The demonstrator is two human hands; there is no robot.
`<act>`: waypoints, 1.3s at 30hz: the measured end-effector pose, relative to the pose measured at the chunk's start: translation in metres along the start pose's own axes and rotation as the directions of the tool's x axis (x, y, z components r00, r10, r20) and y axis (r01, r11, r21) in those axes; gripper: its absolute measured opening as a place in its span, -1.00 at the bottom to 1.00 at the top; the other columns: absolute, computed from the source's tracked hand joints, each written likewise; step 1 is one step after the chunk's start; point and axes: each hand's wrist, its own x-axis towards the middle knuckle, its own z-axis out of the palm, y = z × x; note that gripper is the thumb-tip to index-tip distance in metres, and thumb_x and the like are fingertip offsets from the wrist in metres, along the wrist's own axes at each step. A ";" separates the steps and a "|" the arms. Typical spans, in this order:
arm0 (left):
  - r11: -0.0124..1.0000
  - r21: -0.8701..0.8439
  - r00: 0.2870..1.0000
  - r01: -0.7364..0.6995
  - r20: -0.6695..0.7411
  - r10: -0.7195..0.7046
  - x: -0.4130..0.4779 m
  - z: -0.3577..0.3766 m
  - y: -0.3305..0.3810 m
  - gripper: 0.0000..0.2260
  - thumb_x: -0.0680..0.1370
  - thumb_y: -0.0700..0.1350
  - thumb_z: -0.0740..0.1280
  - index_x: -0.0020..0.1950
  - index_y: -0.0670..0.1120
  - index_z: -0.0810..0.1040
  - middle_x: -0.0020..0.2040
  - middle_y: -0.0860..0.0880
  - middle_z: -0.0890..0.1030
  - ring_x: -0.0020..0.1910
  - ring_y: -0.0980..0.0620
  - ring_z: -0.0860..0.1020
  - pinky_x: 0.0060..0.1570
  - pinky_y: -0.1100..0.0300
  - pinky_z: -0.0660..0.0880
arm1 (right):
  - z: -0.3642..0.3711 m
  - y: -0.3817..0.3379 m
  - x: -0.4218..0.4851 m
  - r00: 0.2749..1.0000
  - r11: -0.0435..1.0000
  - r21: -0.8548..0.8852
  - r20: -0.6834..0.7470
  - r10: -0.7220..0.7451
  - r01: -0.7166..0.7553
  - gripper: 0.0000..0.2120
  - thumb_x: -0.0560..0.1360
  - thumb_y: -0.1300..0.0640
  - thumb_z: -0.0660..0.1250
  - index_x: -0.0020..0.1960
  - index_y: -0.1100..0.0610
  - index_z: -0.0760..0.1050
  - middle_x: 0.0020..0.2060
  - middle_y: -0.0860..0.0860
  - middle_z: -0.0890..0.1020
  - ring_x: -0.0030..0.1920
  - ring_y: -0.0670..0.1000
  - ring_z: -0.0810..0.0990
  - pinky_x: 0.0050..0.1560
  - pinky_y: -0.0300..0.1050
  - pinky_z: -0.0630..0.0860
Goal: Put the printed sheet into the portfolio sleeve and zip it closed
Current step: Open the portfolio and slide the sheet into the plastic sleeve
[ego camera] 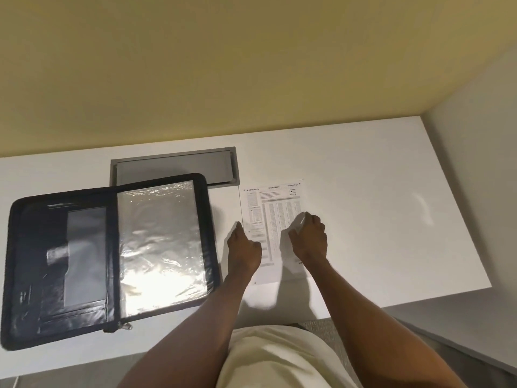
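Cream garment (279,357) is seen lowest. R edge of printed sheet (275,208) is pinched by right hand (309,239); left hand (243,247) grip can't be told.

Both bare forearms reach forward side by side, well apart. The left hand (244,247) holds its index finger straight, tip down, with the other fingers curled under. The right hand (310,238) curls its fingers, pinching the lifted right edge of the printed sheet (275,214).

A white rectangular tabletop (363,191) carries an open black zip portfolio with clear plastic sleeve (112,247), a white printed sheet (277,203) just right of it, and a grey recessed flap (173,169) behind.
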 end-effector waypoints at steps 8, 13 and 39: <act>0.988 -0.079 0.988 0.133 -0.074 -0.139 -0.010 0.027 0.017 -0.35 0.58 -0.25 0.26 0.65 -0.12 0.12 0.59 -0.13 0.32 0.55 -0.19 0.35 0.42 -0.07 0.47 | -0.004 0.025 0.016 0.996 0.975 0.207 -0.006 0.083 -0.080 -0.70 0.52 0.14 0.32 0.21 0.25 0.43 0.21 0.17 0.46 0.25 0.21 0.45 0.06 0.02 0.52; 0.943 -0.139 0.937 0.302 -0.140 -0.320 0.001 0.039 0.035 -0.33 0.58 -0.14 0.33 0.66 -0.15 0.14 0.56 -0.18 0.40 0.48 -0.21 0.44 0.46 -0.18 0.38 | -0.001 0.021 0.015 0.995 0.951 0.293 -0.005 0.102 -0.096 -0.72 0.48 0.13 0.35 0.13 0.24 0.46 0.17 0.16 0.48 0.19 0.21 0.49 0.04 0.01 0.50; 0.766 -0.591 0.943 0.251 0.327 -0.057 0.019 -0.046 -0.009 -0.81 0.72 -0.18 0.26 0.21 -0.11 0.65 0.03 -0.09 0.75 -0.04 -0.04 0.74 -0.12 0.11 0.66 | -0.050 0.036 0.034 0.970 0.702 0.703 0.232 -0.075 -0.114 -0.56 0.51 -0.06 0.51 0.31 0.07 0.51 0.09 0.02 0.61 0.06 -0.03 0.58 0.18 -0.05 0.51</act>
